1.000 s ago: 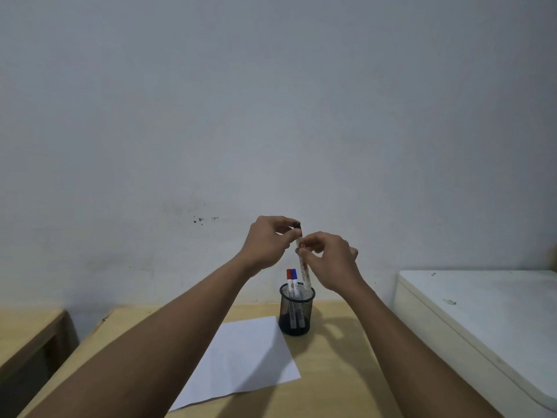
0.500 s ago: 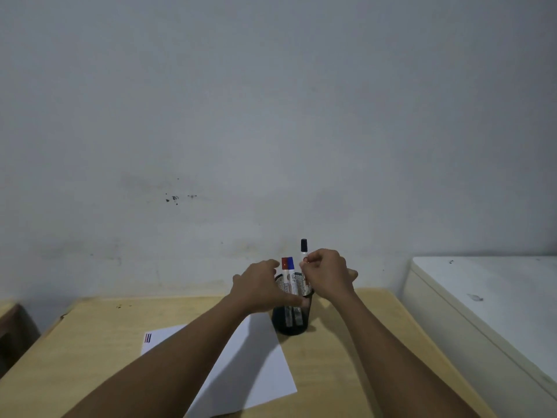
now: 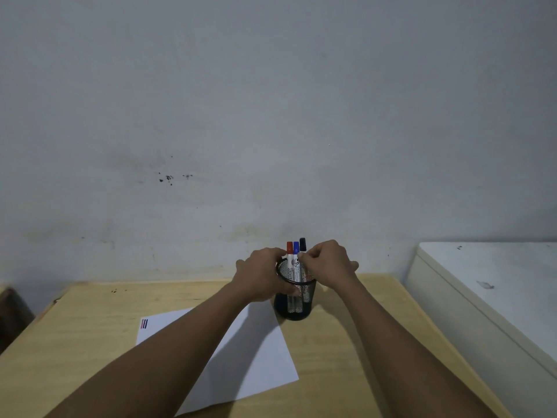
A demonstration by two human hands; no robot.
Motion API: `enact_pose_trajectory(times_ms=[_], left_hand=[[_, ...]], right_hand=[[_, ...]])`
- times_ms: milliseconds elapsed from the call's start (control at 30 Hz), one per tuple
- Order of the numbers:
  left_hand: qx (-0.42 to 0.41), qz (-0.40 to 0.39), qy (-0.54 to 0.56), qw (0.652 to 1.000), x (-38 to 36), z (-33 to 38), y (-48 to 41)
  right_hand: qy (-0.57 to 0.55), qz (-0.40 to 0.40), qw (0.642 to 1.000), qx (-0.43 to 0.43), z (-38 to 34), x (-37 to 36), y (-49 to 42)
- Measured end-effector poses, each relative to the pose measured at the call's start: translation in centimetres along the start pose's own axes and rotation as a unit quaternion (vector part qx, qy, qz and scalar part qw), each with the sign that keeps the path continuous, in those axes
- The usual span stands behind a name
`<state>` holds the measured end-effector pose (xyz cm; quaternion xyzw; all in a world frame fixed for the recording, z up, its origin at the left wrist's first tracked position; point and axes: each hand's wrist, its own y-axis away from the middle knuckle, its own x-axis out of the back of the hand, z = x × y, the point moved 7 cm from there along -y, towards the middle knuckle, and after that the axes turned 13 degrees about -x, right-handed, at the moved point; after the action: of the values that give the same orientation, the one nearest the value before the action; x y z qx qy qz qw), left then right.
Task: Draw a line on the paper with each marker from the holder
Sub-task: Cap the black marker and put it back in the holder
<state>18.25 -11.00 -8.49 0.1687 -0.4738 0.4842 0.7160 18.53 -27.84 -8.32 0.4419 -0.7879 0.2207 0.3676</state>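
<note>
A black mesh holder (image 3: 297,309) stands on the wooden desk (image 3: 346,342), at the far corner of a white paper sheet (image 3: 256,351). Three markers stand upright in it: red cap (image 3: 289,247), blue cap (image 3: 296,247) and black cap (image 3: 302,244). My left hand (image 3: 260,277) wraps around the holder's left side. My right hand (image 3: 327,263) pinches the black-capped marker just below its cap, its lower part inside the holder. Short red, blue and dark lines (image 3: 144,323) sit at the paper's far left corner.
A white cabinet top (image 3: 497,285) runs along the desk's right side, slightly higher. A grey wall (image 3: 271,116) rises right behind the desk. A dark object (image 3: 12,312) sits off the desk's left edge.
The black cap went back on the marker. My right hand lowered the marker into the holder beside the other two, and my left hand dropped to grip the holder. The view tilted down.
</note>
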Motion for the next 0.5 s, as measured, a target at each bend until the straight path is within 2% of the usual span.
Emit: enact_pose_trajectory(times_ms=[200,500], left_hand=[[0.000,-0.008,0.004,1.000,0.13,0.44,0.14],[0.000,-0.009,-0.003,1.000,-0.14,0.29,-0.11]], right_hand=[[0.020,0.043,0.999,0.004,-0.35,0.43,0.14],[0.030,0.023,0.999,-0.011,-0.41,-0.19,-0.54]])
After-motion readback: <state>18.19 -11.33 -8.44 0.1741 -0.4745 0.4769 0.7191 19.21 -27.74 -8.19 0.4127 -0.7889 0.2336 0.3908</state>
